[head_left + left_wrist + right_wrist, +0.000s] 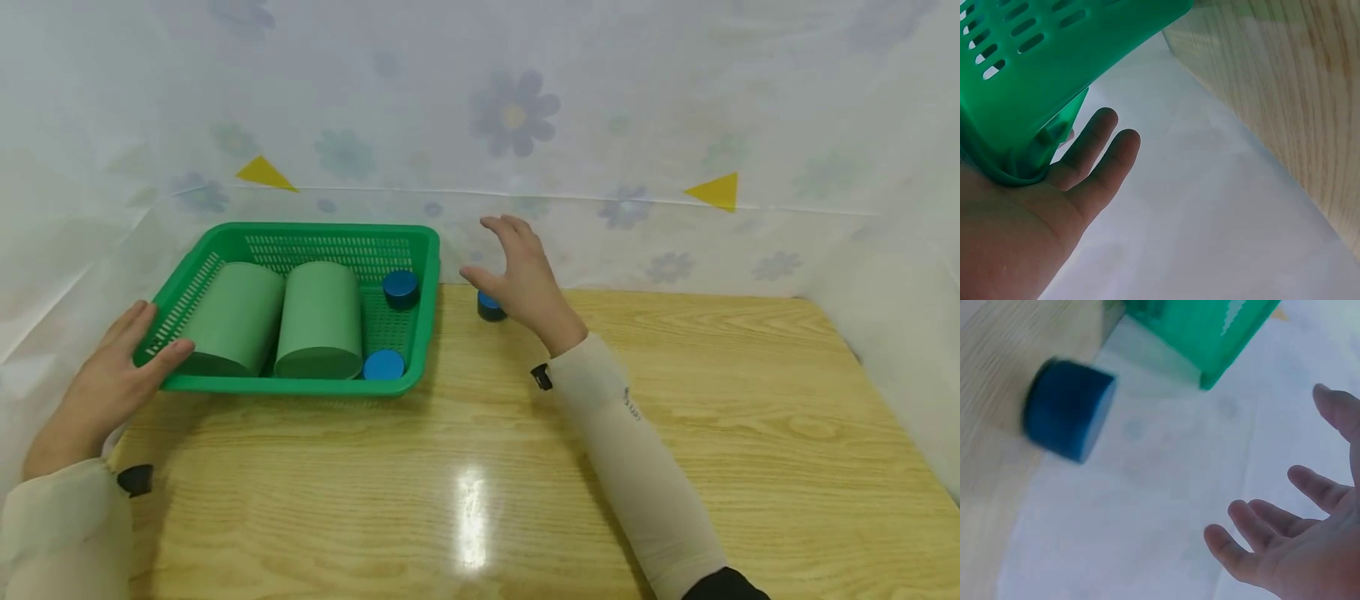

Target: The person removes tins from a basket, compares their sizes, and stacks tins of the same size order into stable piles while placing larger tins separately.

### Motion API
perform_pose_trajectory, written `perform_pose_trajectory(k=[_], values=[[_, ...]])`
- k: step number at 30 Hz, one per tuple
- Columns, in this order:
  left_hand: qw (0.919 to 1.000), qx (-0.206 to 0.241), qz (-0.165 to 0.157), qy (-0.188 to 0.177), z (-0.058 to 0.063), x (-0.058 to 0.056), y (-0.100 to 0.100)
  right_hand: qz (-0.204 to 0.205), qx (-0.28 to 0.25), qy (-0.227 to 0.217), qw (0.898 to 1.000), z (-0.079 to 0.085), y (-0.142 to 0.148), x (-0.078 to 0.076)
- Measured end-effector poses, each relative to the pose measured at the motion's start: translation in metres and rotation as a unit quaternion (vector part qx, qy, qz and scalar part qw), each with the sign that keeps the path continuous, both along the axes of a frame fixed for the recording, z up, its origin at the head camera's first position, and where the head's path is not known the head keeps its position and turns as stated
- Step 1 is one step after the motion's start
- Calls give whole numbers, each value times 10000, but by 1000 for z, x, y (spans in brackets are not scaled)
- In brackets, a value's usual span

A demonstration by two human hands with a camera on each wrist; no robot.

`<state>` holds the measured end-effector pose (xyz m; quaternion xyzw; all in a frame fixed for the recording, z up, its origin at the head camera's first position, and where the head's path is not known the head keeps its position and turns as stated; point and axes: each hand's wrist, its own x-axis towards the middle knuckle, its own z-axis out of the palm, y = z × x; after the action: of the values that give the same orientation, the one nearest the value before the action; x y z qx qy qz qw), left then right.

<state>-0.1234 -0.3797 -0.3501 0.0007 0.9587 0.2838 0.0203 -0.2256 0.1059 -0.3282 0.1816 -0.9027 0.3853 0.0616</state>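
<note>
A green slatted basket (300,385) holds two pale green cylinders, one on the left (238,312) and one in the middle (318,312). At its right end lie two short blue cylinders, one at the back (401,287) and one at the front (384,365). My left hand (105,387) rests against the basket's front left corner, thumb by the rim, fingers fairly straight along the outside. Near the back edge, a third blue cylinder (1069,411) stands outside the basket. My right hand (525,283) is spread beside it, holding nothing, and partly covers it in the head view.
The wood-grain table (675,400) extends right and forward of the basket, whose left end reaches past the table's left edge. A white flowered sheet (600,100) hangs behind, bearing two yellow triangles, left (264,173) and right (716,192).
</note>
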Motion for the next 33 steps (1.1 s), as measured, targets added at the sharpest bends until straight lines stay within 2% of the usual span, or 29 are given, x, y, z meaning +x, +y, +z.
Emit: perform_pose_trajectory(k=[3,7,13,20,26,30,33], values=[[10000,-18,1,-9,0,0,0,274,-141,234,9993,9,-14,12],[10000,-38,15,-24,-1,-1,0,740,-13,423,9964,14,-31,25],[10000,-17,14,-52,-1,-2,0,1255,445,181,9909,15,-55,40],[10000,-12,4,-61,-1,-1,1,1627,1138,27,9801,6,-85,46],[10000,-2,-6,-60,0,0,1,1785,1971,65,9640,-2,-103,46],[10000,-2,-16,-42,0,-1,1,1675,2646,196,9495,-2,-111,47],[10000,5,-13,-47,0,0,1,1543,3177,314,9350,-2,-117,47]])
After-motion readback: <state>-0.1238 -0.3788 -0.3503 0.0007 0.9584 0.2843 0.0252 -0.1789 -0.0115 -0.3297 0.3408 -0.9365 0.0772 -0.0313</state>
